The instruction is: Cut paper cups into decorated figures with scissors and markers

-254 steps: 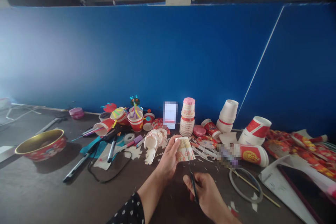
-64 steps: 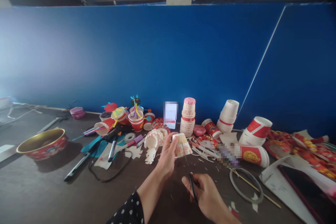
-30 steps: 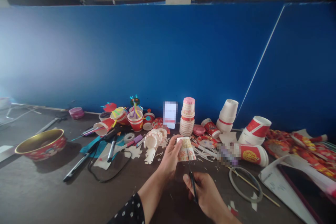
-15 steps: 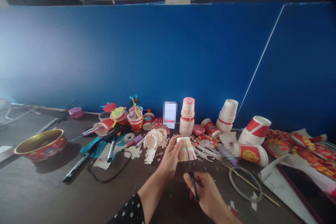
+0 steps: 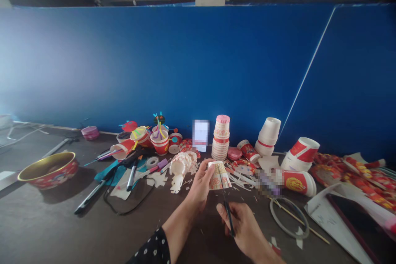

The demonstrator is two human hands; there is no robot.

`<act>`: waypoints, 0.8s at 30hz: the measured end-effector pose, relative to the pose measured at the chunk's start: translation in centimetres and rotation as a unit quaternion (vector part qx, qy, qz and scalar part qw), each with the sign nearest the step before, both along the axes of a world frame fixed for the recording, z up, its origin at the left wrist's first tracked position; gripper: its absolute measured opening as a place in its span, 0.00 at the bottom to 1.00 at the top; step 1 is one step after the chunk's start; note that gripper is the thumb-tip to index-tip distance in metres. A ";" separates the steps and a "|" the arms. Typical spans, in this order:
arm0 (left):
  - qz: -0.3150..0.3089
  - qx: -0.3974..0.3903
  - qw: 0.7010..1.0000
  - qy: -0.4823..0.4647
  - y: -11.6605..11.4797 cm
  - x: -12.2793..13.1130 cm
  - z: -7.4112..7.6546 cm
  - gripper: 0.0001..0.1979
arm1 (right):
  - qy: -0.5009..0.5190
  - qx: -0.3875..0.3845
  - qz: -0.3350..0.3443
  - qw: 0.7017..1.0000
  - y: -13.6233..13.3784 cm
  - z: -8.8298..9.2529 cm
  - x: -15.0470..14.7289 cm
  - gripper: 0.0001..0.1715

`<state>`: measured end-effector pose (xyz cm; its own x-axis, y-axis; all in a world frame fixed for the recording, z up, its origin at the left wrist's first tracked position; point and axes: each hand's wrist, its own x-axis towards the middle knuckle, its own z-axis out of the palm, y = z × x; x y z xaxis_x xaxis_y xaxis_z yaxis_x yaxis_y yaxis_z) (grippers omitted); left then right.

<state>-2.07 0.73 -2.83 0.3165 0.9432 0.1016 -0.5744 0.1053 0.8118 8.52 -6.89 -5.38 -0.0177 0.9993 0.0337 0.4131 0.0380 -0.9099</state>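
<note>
In the head view my left hand [image 5: 200,187] is closed on the left edge of a paper cup piece [image 5: 217,180], white with a gold and pink flower print. My right hand [image 5: 241,225] grips black-handled scissors [image 5: 228,214], their blades pointing up and lying against the printed paper. Whether the blades are fully closed cannot be made out. Just behind the left hand lie cut white paper cup pieces [image 5: 177,169]. Thin white paper strips [image 5: 243,181] are scattered right of the held piece.
A stack of upturned paper cups [image 5: 220,140] stands behind my hands. On the left are a red and gold bowl [image 5: 49,171], a glue gun [image 5: 107,181] and a tape roll [image 5: 152,162]. To the right lie a clear ring [image 5: 289,218], a thin stick [image 5: 318,235] and a dark phone [image 5: 361,225].
The scissor blades look closer together and reach slightly higher across the printed paper. Both hands stay in nearly the same place.
</note>
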 end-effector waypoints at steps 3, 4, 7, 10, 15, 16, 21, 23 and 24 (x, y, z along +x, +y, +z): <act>0.005 0.001 1.000 0.013 0.0 0.0 0.1 0.16 | -0.003 0.000 -0.005 1.000 0.0 0.1 0.0 0.29; 0.006 0.001 1.000 0.018 0.0 0.0 0.2 0.16 | -0.004 -0.001 -0.005 1.000 -0.1 0.1 0.0 0.29; 0.008 0.003 1.000 0.024 0.0 0.0 0.1 0.18 | -0.003 -0.009 -0.010 1.000 -0.1 0.3 -0.1 0.29; 0.001 0.006 1.000 0.020 0.0 0.0 0.1 0.17 | 0.007 -0.011 -0.013 1.000 -0.1 0.3 -0.2 0.29; 0.006 0.012 1.000 0.009 0.2 0.1 -0.1 0.15 | 0.007 -0.005 -0.014 1.000 -0.1 0.3 -0.2 0.29; 0.005 0.012 1.000 0.007 0.2 0.1 -0.1 0.14 | 0.007 -0.006 -0.013 1.000 -0.1 0.3 -0.2 0.29; 0.010 0.000 1.000 0.013 0.3 0.0 -0.3 0.15 | 0.004 -0.006 -0.014 1.000 0.0 0.3 -0.1 0.30; 0.013 0.001 1.000 0.019 0.3 0.1 -0.4 0.16 | 0.003 -0.011 -0.017 1.000 0.0 0.2 -0.1 0.30; 0.013 0.004 1.000 0.018 0.3 0.0 -0.4 0.16 | 0.003 -0.012 -0.017 1.000 0.0 0.2 -0.1 0.30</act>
